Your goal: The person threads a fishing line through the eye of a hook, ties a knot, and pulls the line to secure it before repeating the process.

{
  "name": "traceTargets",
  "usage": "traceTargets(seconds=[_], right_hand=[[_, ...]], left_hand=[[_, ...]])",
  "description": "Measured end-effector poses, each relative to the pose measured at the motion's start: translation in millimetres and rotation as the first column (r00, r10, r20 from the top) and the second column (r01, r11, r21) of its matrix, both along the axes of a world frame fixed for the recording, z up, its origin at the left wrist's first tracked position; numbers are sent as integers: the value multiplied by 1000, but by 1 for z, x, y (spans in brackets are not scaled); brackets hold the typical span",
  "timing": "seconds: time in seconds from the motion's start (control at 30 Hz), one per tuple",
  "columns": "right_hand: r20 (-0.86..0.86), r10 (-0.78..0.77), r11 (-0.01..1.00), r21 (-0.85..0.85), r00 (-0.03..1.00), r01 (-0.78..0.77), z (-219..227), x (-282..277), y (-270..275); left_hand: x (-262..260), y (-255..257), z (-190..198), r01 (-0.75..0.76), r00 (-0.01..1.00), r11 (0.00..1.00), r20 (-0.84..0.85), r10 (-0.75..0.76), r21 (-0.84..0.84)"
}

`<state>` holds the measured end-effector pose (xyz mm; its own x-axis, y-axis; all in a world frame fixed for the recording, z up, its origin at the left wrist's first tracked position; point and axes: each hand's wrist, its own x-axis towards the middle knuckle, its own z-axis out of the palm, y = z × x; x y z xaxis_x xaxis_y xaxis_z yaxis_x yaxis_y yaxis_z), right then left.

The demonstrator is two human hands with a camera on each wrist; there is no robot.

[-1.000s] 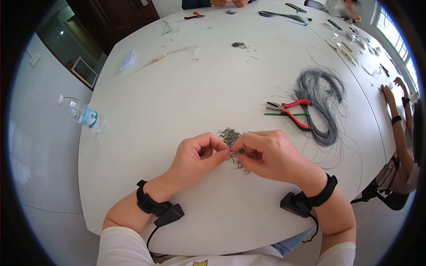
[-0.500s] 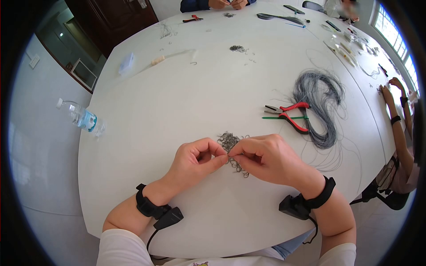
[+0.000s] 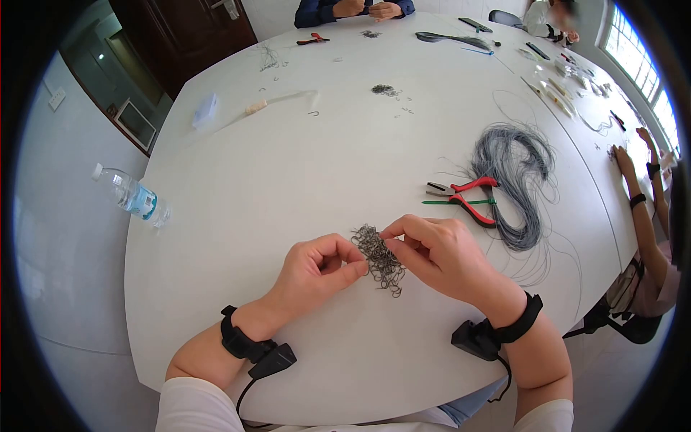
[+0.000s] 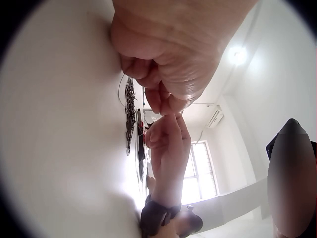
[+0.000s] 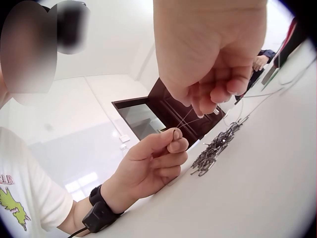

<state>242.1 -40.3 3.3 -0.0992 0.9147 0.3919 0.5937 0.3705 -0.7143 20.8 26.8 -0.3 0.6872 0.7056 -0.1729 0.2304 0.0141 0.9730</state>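
Over the near middle of the table, my left hand [image 3: 317, 270] pinches a tiny dark hook [image 5: 174, 134] between thumb and forefinger, mostly hidden by the fingertips. Thin grey lines [image 5: 187, 122] run from those fingertips to my right hand [image 3: 443, 255]. The right thumb and forefinger pinch the line, just over a pile of small dark metal fish hooks [image 3: 380, 263]. That pile lies on the table between both hands. To the right is a thick bundle of grey fishing line [image 3: 529, 223], with red-handled pliers [image 3: 468, 196] and a green tie [image 3: 440, 202] at its left side.
A water bottle [image 3: 133, 194] lies at the left table edge. Farther back are a clear plastic box [image 3: 205, 110], a wooden-handled tool [image 3: 255, 106] and another hook pile [image 3: 384, 90]. Other people's hands [image 3: 625, 162] work at the right and far sides of the white table [image 3: 237, 201].
My hands were together at the fingertips over the pile; now they stand apart, the right one shifted right and the left slightly lower. More of the hook pile shows between them.
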Motion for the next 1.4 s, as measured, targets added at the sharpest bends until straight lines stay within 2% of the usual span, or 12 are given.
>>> traceTargets(seconds=[0.2, 0.33, 0.6, 0.77, 0.87, 0.93, 1.13, 1.2, 1.23, 1.3, 1.33, 1.4], right_hand=[[-12, 46, 988, -149, 999, -47, 12, 2, -3], [-33, 74, 985, -153, 997, -78, 13, 3, -2], [-22, -4, 1000, 15, 1000, 5, 3, 3, 1], [41, -17, 999, 28, 999, 16, 4, 5, 1], [61, -17, 998, 53, 998, 14, 2, 6, 1], [68, -21, 997, 74, 997, 16, 4, 7, 1], [53, -35, 988, -146, 998, 42, 19, 12, -4], [-67, 98, 844, -523, 993, -119, 31, 14, -6], [-69, 100, 839, -530, 993, -121, 27, 14, -6], [95, 125, 908, -411, 988, -75, 13, 12, -5], [94, 127, 906, -417, 987, -77, 9, 11, -4], [72, 45, 974, -225, 996, -28, 5, 10, -3]], left_hand=[[-1, 2, 3, -40, 997, 995, 63, 46, -95], [-2, 3, 2, -28, 996, 994, 78, 37, -106], [-1, 2, 5, -24, 1000, 997, 18, 26, -77], [-3, 3, 0, -8, 1000, 1000, 7, 8, -21], [-1, 3, -4, -24, 997, 1000, 70, 24, -5], [-1, 2, 1, -35, 985, 993, 163, 53, -113], [-4, 7, 1, -44, 977, 990, 200, 70, -131], [-6, 9, 3, -1, 982, 988, 188, 30, -151], [-7, 10, 3, 42, 984, 985, 178, -11, -167], [-10, 11, 4, 92, 985, 978, 162, -61, -188], [-10, 12, 4, 145, 982, 969, 148, -116, -202], [-11, 13, 4, 144, 982, 965, 150, -113, -217]])
